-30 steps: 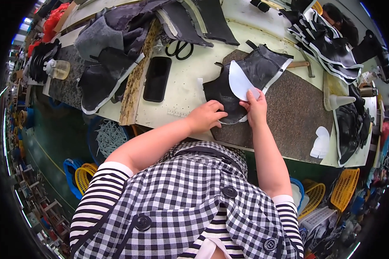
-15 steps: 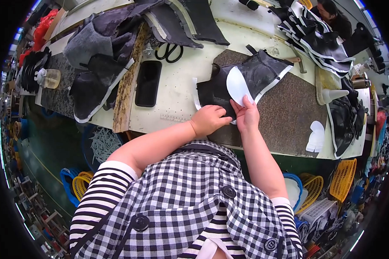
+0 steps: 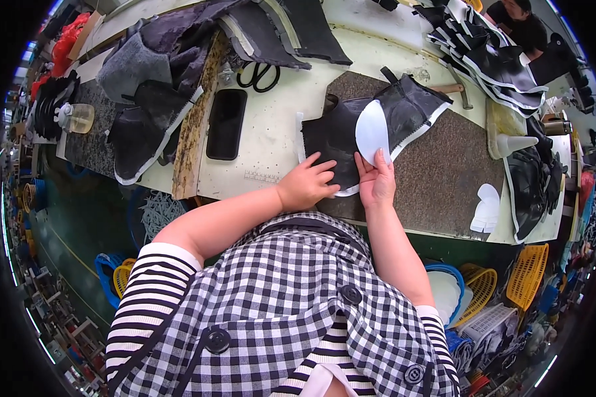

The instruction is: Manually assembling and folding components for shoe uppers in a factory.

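Note:
A black shoe upper (image 3: 334, 142) with white edging lies spread on the brown board (image 3: 437, 159) in front of me. My left hand (image 3: 309, 183) rests on its near left edge, fingers spread and pressing lightly on the black material. In my right hand (image 3: 377, 180) a white oval shoe piece (image 3: 371, 129) stands tilted over the middle of the upper, pinched near its lower end between thumb and fingers. More white cut pieces (image 3: 486, 208) lie near the board's right corner.
A phone (image 3: 227, 124) and black scissors (image 3: 258, 77) lie left of the upper, beside a wooden strip (image 3: 195, 126). Another black upper (image 3: 154, 122) is further left. A hammer (image 3: 458, 89), a glue tub (image 3: 503, 129) and stacked uppers (image 3: 490, 63) are on the right. Someone sits at the far right.
My left hand's fingers have spread out over the upper's edge, and the upper's near white edge now shows. The white piece has turned more upright and shifted slightly right.

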A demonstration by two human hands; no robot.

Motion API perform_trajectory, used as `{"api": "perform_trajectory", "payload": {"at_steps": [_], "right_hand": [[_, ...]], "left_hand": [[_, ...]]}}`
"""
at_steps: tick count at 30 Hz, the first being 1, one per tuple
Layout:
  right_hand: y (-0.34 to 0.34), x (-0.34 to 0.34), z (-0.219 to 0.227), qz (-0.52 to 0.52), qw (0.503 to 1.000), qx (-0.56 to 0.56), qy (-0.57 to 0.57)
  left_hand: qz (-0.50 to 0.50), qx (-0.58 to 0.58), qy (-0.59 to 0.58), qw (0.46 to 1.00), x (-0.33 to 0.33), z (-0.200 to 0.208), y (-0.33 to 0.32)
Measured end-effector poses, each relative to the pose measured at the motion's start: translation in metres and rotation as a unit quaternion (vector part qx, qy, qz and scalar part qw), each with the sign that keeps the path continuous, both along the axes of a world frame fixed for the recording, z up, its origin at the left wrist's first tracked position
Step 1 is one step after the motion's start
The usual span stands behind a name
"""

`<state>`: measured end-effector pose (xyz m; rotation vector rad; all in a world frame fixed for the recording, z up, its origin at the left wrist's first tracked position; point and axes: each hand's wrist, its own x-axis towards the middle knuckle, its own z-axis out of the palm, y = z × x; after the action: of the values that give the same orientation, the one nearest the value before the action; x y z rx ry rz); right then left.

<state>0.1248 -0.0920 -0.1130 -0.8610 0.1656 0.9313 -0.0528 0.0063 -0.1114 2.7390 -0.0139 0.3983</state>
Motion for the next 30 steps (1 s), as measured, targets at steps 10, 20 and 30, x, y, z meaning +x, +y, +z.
{"api": "perform_trajectory", "payload": {"at_steps": [10, 20, 30], "right_hand": [[-0.021, 0.02, 0.022, 0.307, 0.897, -0.153, -0.277], [-0.012, 0.011, 0.025, 0.368, 0.783, -0.27, -0.423], [-0.012, 0.012, 0.026, 0.374, 0.773, -0.268, -0.438]], "left_hand": [[0.242, -0.519, -0.047, 0.818, -0.017, 0.028, -0.003], [0.396, -0.477, 0.029, 0.784, 0.001, 0.001, 0.001], [0.401, -0.5, 0.071, 0.764, 0.004, 0.002, 0.009]]}}
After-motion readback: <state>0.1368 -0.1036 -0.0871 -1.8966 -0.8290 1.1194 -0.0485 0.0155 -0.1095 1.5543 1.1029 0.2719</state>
